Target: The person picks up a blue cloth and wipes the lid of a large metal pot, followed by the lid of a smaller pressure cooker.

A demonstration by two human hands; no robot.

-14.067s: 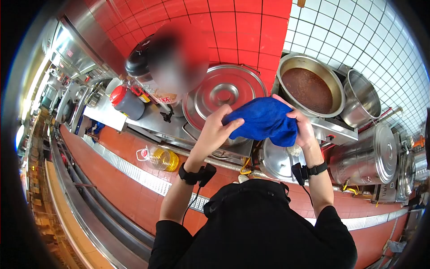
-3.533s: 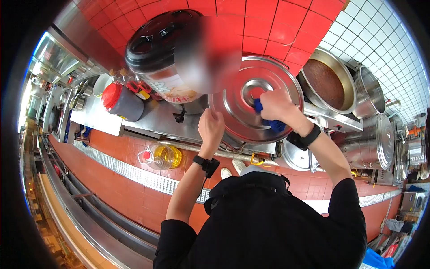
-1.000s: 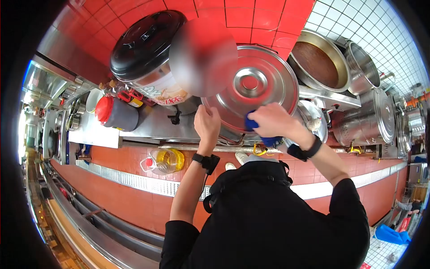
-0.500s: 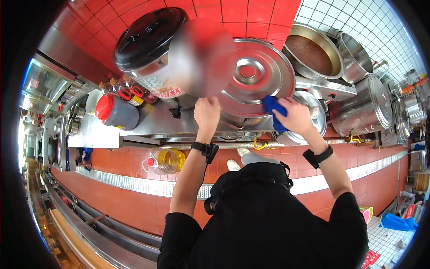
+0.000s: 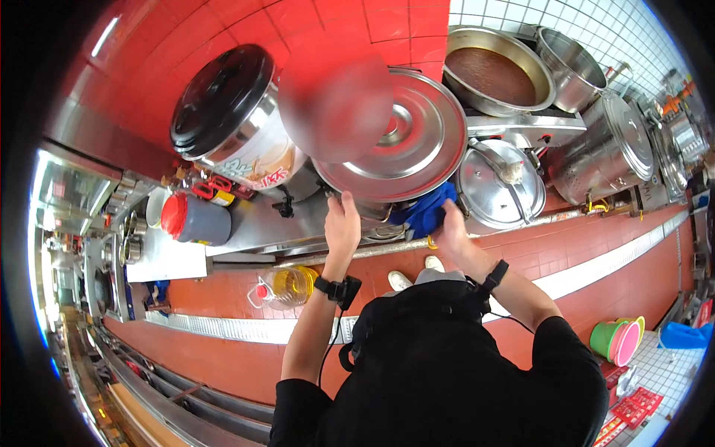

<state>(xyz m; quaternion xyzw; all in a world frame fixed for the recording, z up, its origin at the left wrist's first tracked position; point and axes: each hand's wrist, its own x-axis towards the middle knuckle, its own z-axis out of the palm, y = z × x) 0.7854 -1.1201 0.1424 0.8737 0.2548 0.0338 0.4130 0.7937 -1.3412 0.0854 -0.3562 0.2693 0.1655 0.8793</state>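
A commercial kitchen, by its outsized, mostly steel ware: a wide lidded pot (image 5: 428,149) and a black-lidded drum (image 5: 223,104) on a steel counter (image 5: 257,227), with a broad basin (image 5: 542,74) of brown liquid and a tall pot (image 5: 596,153) nearby. Red tiles (image 5: 387,30) and white tiles (image 5: 499,10) line the walls; 1 long perforated drain strip (image 5: 238,326) crosses the red floor (image 5: 216,361).
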